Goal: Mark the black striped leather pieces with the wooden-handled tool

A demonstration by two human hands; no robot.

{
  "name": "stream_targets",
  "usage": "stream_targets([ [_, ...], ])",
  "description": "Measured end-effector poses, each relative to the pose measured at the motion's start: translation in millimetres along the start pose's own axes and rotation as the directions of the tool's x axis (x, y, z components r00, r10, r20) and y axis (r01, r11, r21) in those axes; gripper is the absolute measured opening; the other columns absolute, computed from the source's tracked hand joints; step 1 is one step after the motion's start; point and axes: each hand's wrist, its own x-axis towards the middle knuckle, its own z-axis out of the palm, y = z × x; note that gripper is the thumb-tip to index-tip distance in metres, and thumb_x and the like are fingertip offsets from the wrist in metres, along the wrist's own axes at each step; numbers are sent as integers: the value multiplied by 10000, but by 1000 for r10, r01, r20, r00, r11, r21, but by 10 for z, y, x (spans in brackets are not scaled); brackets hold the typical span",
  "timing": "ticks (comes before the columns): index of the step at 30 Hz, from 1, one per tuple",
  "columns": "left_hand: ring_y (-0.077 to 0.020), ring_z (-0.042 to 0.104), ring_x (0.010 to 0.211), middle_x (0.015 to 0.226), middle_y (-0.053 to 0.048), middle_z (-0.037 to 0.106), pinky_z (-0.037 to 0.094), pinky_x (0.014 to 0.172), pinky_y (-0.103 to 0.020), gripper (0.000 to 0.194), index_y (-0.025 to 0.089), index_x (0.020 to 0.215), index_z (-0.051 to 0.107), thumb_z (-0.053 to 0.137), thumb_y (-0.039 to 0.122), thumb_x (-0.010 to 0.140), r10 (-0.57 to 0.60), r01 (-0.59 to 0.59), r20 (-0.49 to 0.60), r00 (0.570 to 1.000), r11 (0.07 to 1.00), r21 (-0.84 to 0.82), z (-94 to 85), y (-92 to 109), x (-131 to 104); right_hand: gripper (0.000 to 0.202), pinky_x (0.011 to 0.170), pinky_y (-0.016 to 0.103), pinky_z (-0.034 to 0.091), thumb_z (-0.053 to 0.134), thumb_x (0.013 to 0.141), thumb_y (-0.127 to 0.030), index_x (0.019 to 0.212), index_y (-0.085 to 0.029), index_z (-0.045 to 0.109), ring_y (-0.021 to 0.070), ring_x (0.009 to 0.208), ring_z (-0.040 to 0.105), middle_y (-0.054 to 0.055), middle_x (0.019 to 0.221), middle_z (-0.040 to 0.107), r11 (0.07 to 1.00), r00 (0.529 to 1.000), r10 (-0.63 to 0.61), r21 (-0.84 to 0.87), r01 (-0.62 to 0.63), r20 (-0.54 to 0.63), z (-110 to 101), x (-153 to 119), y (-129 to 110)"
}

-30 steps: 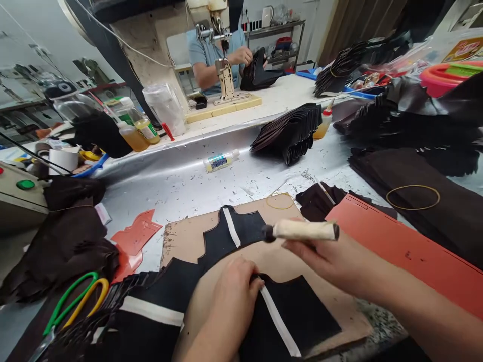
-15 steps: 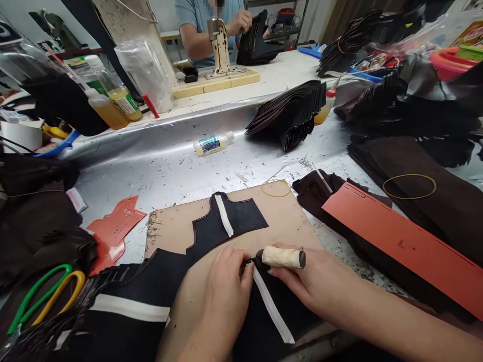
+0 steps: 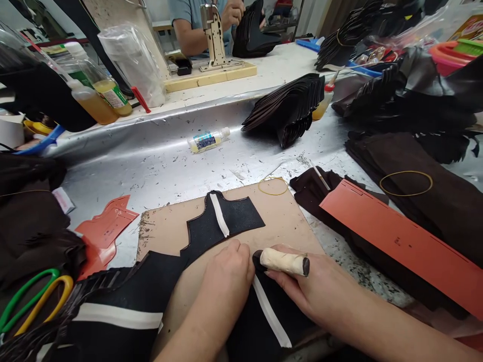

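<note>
My right hand (image 3: 302, 281) is closed around a small hammer (image 3: 285, 261) with a pale wrapped grip and dark ends. Beside it, my left hand (image 3: 228, 276) has its fingers pressed together at the top edge of a black piece (image 3: 252, 322) bearing a white strip (image 3: 269, 311). What those fingertips pinch is hidden. Another black piece with a white strip (image 3: 219, 216) lies on the tan board (image 3: 279, 216) beyond my hands. At the lower left, a black piece (image 3: 128, 286) with a white strip lies over a stack.
Green and yellow scissors (image 3: 41, 301) and orange templates (image 3: 107, 226) are at the left. A long orange template (image 3: 400, 246) lies on dark pieces at the right. Farther back are a small bottle (image 3: 209, 141), a folded dark stack (image 3: 287, 108), and a person's arm (image 3: 186, 37).
My left hand has turned, so its fingertips are now less visible. The hammer has shifted slightly beside it. The whole view has moved a little.
</note>
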Motion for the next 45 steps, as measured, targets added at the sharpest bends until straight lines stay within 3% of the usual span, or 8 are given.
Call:
stream_targets([
  [5,-160,574,620,674,-6,577,463,591,-277,200,204,677,537,494,167,868,5,-5,-54,999,1000,9,60,-29,-67,242,621,330,452,366,964,-327,1027,-229,578,261,761,683,32,844,688,1000,1000,-2,7,2,-18,16,-11,12],
  [11,-173,600,784,871,-52,640,517,688,-279,164,175,1017,597,450,178,946,233,-244,-186,955,969,-37,23,-114,-266,270,663,353,477,360,966,-356,1026,-221,586,280,810,685,51,874,693,1000,1000,2,22,-2,-23,51,-12,62],
  [17,-182,556,762,879,-72,629,501,683,-289,222,132,1086,568,424,63,932,373,-374,-210,904,927,38,62,-140,-333,228,766,359,504,389,968,-312,1015,-226,595,257,871,674,49,907,692,997,999,-50,53,49,15,-46,36,48],
  [23,-189,525,747,864,-85,611,490,650,-302,225,118,1046,581,377,93,954,344,-343,-153,927,939,32,61,-101,-348,225,778,317,520,435,962,-278,1117,-248,594,231,895,660,56,963,694,981,981,-159,90,169,-110,-177,65,-77],
  [27,-186,517,699,794,-60,586,483,618,-311,214,138,903,596,390,131,957,279,-279,-109,954,960,23,76,-61,-343,213,723,308,514,450,945,-239,1088,-229,607,231,828,671,61,900,698,992,989,-126,-13,125,-71,-65,81,-87],
  [33,-220,556,823,916,-84,613,512,700,-357,160,139,1033,611,500,183,926,153,-154,-282,947,988,19,102,-76,-351,193,647,281,473,446,952,-244,1052,-205,606,220,765,670,52,849,685,992,997,-79,-103,78,-9,19,113,-46],
  [36,-205,559,847,918,-64,617,518,738,-346,137,156,1004,629,539,145,901,116,-141,-303,946,988,-62,102,-72,-379,203,641,282,469,432,960,-257,1054,-203,604,219,764,668,54,849,683,994,997,-76,-86,75,-14,24,107,-26],
  [45,-208,570,811,875,-109,647,535,721,-338,202,87,987,614,424,59,926,333,-318,-327,885,943,100,119,-36,-425,177,681,291,497,451,947,-246,1000,-204,615,219,782,671,49,846,688,993,995,-98,-61,97,-10,-22,133,-18],
])
